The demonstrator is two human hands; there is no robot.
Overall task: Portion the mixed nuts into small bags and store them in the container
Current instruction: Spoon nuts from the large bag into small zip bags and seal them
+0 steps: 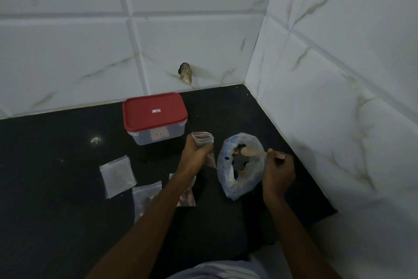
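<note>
1. Two filled bags (pixel 144 195) lie in front of the closed container (pixel 155 118); those portions look done.
2. Just before the container, the left hand (pixel 194 154) grips an open small bag (pixel 203 141).
3. To the container's right, the right hand (pixel 279 172) holds a wooden spoon (pixel 253 152) in the nut bag (pixel 241 165).
4. The empty bags (pixel 117 176) front-left of it still need filling, and nothing is stored yet.

One wide-angle camera, worn on the head, looks forward and steeply down onto a black countertop (pixel 49 188) in a tiled wall corner (pixel 260 57), close above the left hand (pixel 194 154) and right hand (pixel 279 174).
</note>
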